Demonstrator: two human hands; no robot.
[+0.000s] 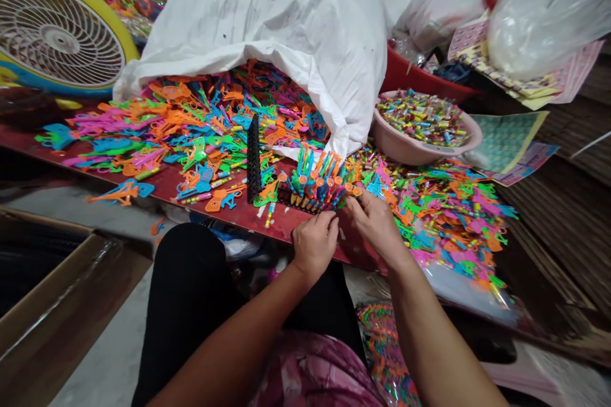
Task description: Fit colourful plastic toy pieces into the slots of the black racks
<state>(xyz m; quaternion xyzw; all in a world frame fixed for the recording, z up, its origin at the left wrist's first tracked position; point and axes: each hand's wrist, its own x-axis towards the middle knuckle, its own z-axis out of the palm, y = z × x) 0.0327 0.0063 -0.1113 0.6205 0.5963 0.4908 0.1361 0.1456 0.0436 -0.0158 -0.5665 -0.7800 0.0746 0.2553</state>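
Sack (286,6) is set behind the black rack (305,203), a pink basin (410,148) behind-right. Fingers of the left hand (316,238) are curled at the rack's near edge, the right hand's (373,219) pinched at its right end, grips unclear; plastic toy pieces (443,210) are heaped either side.

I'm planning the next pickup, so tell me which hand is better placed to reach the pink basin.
Probably the right hand: it is nearer the pink basin, at the right end of the row of toys, while the left hand sits farther off.
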